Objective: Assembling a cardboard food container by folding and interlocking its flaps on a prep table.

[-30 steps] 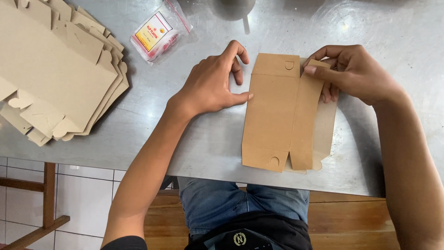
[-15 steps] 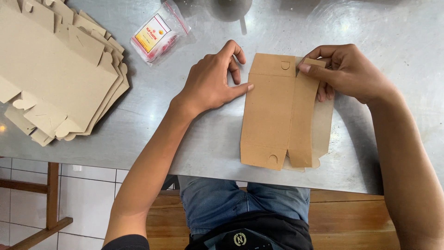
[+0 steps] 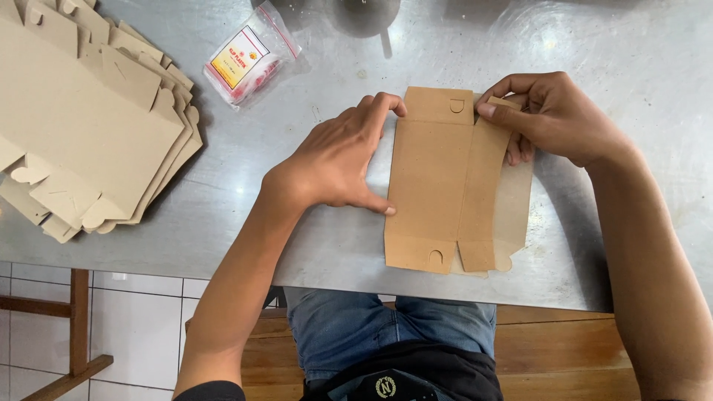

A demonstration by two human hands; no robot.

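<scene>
The box blank (image 3: 445, 182) lies flat on the steel table (image 3: 297, 186), near the front edge, directly ahead of us. It is brown card, folded lengthwise: a wide panel on the left, a narrower panel folded over on the right, w/ a paler flap showing beneath along the right side. A small semicircular cut sits in the top tab and another in the bottom tab.

Our left hand (image 3: 338, 160) rests palm down, fingers spread, against the blank's left edge. Index tip touches the top left corner; thumb tip touches the left edge lower down. It grips nothing; it presses flat.

Our right hand (image 3: 553, 119) is at the blank's top right corner. Thumb and index pinch a small tab (image 3: 503, 102) there; remaining fingers curl under, against the right panel.

Further out, left side of the table: a stack of blanks (image 3: 82, 119), lighter tan, unfolded, fanned slightly, well apart from the hands. Between the stack and the left hand, toward the back: a small clear bag (image 3: 249, 63) w/ a yellow-and-red label. At the back edge, centre: base of a metal vessel (image 3: 364, 15), only partly in view.

Below the table edge: our jeans, a wooden bench (image 3: 564, 349), white floor tiles at left.
</scene>
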